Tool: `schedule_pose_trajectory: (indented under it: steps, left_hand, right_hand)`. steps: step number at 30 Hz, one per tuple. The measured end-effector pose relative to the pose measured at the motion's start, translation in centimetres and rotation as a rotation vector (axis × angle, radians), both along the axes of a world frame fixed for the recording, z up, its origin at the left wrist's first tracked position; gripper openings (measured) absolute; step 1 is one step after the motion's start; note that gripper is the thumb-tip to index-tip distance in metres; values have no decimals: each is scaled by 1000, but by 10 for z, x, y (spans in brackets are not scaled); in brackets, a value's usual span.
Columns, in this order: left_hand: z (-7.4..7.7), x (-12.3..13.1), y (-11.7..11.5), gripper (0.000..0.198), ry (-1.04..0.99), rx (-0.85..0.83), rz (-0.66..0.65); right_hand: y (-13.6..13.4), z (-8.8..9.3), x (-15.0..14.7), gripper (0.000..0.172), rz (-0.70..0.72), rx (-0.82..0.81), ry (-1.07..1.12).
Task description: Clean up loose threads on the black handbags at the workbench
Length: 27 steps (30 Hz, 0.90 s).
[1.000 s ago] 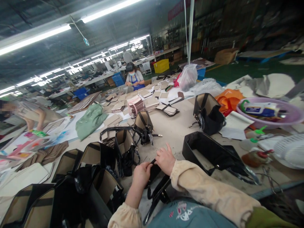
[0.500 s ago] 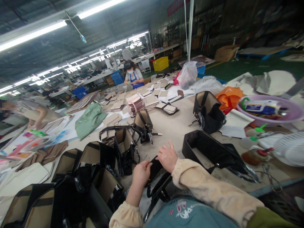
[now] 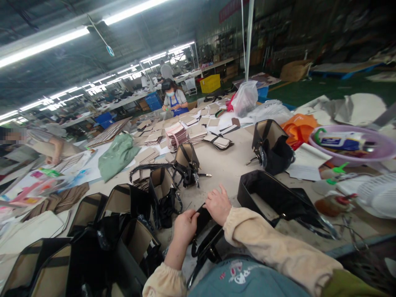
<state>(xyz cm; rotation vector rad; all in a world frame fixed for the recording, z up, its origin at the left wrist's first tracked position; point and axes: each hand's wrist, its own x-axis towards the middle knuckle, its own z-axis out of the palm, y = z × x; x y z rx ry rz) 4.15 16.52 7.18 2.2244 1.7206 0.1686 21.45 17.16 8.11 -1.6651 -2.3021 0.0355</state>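
Note:
My left hand [image 3: 185, 226] is closed in a pinch on the edge of a small black bag [image 3: 204, 239] that lies on the table just in front of me. My right hand [image 3: 218, 203] rests on top of the same bag, fingers curled over it with the forefinger raised. Its glossy black straps [image 3: 201, 258] hang down toward my lap. A black open-topped bag [image 3: 272, 198] lies on its side just right of my right hand. Several upright black and tan bags [image 3: 161, 194] stand left of my left hand.
A purple basin [image 3: 355, 144] with a glue bottle, a white fan guard [image 3: 377, 194] and an orange bag [image 3: 298, 126] sit at the right. Stacks of tan cardboard pieces [image 3: 185, 132] and a green plastic bag [image 3: 117, 154] lie further back. Other people work at the far end and at left.
Hardly anything has changed. My hands have stayed on the small black bag, with only a slight shift; the person at left has leaned further over the table.

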Motion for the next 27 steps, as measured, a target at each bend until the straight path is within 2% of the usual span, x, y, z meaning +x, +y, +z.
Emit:
schedule_pose_trajectory:
  steps: [7,10,14,19,27]
  left_hand:
    - [11,7,1,18,37,-51,-25]
    - [16,14,6,27,4,-78,-46]
    - [11,23,13,22,-84,-54,-81]
    - [0,23,16,22,-109,-12,-45]
    - [1,24,15,21,-111,-37,-16]
  right_hand:
    - [-1,-3,0,16,1,16,-8]
    - [-1,-3,1,17,0,28,-6]
    - [-3,-1,6,17,16,30,-5]
    - [-8,2,14,15,16,50,12]
    - [-9,0,13,16,-37,34,35]
